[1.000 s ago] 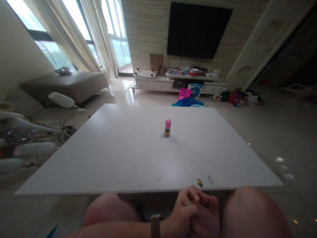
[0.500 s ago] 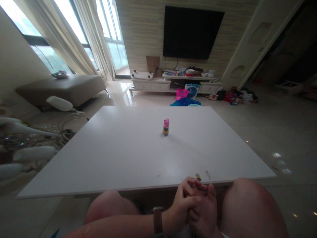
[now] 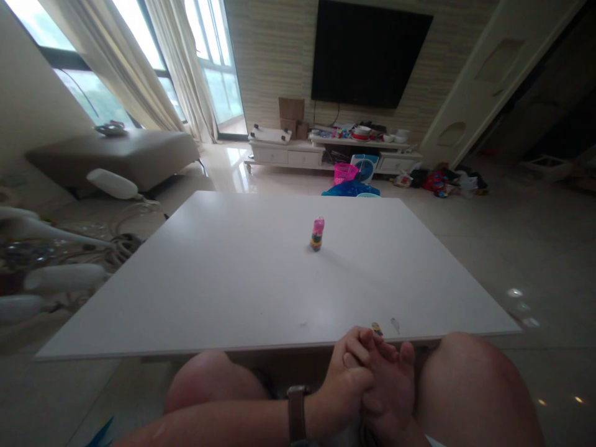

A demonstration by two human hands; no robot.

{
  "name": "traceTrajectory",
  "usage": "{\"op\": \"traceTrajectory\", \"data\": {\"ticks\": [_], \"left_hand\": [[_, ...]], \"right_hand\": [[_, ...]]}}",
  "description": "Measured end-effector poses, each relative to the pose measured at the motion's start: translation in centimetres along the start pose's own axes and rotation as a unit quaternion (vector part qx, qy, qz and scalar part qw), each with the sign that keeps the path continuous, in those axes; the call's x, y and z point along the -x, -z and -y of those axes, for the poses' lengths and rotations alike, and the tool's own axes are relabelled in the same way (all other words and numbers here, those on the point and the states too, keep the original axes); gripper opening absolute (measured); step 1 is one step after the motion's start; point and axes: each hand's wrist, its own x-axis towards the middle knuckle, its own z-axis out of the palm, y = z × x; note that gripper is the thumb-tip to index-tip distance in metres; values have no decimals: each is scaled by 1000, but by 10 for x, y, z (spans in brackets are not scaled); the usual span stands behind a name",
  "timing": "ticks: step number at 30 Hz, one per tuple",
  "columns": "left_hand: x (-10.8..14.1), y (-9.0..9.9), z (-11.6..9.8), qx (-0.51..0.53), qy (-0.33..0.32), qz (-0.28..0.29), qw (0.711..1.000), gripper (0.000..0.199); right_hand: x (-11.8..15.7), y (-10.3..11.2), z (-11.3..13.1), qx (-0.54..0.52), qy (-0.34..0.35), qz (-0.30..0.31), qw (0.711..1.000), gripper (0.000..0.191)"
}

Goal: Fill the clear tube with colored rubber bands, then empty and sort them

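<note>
My left hand [image 3: 347, 379], with a brown-strapped watch on its wrist, is closed around the fingers of my right hand [image 3: 393, 388]. The right palm faces up with its thumb stretched out, and its other fingers are partly hidden. Both hands are between my knees at the near edge of the white table [image 3: 223, 279]. Just beyond the fingertips lie a small yellow-and-dark flat piece [image 3: 377, 329] and a thin greyish, clear-looking piece [image 3: 395, 325]. Farther back, a small pink-topped object [image 3: 317, 233] with a dark and yellow lower part stands upright; its kind is unclear.
White lamp-like shades [image 3: 65, 274] and cables crowd the floor at left. Past the table are a pink basket [image 3: 345, 174], a blue bag [image 3: 349, 188] and a low TV cabinet [image 3: 302, 158]. Bags [image 3: 435, 180] lie on the floor at right.
The view has tilted slightly, so the table and its objects sit a little higher and farther right. My hands stay clasped, with a small shift of the fingers.
</note>
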Motion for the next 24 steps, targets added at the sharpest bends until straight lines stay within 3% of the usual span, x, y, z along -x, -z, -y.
{"op": "traceTrajectory", "data": {"ticks": [5, 9, 13, 16, 18, 21, 24], "left_hand": [[-5, 6, -2, -50, -5, 59, 997, 47], [-11, 7, 0, -84, -8, 48, 995, 44], [-21, 13, 4, -82, 16, 48, 995, 60], [-28, 20, 5, -92, -39, 35, 994, 35], [-30, 23, 4, -125, -71, -5, 990, 40], [-31, 21, -2, -179, -51, -30, 982, 60], [-30, 18, -6, -213, -13, -6, 977, 45]], "right_hand": [[1, 1, 0, -17, 9, 30, 999, 36], [-1, -3, 3, -53, 3, 49, 997, 31], [-4, -9, 19, 8, 13, -50, 999, 24], [-2, -7, 37, 93, 59, -135, 985, 7], [5, 2, 49, 131, 91, -164, 974, 18], [16, 22, 59, 174, 141, -211, 951, 36], [24, 40, 58, 211, 187, -233, 931, 39]]}}
